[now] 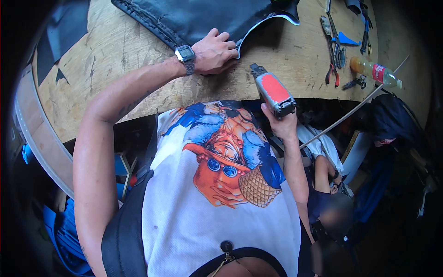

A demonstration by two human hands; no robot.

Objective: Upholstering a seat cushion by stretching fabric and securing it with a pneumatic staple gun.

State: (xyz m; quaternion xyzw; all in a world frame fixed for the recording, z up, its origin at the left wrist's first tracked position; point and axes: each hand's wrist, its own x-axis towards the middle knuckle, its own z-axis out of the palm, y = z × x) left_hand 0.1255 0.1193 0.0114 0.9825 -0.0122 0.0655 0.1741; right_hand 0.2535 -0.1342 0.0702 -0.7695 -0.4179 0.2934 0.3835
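Observation:
A black leather-like cover (203, 22) with a seamed left edge and a white curved rim lies at the far side of the wooden table. My left hand (216, 51), a watch on its wrist, has its fingers curled onto the cover's near corner. My right hand (281, 123) grips a red and grey staple gun (275, 90) at the table's front edge. Its narrow nose points away from me, a short way right of the cover's corner. The tool's body hides most of the right fingers.
At the right lie pliers (331, 69), other hand tools, a blue scrap (347, 39) and a bottle (376, 72) on its side. A thin rod (344, 117) crosses the table's right edge. Black sheet material (64, 30) covers the far left. Another person (325, 173) is low at the right.

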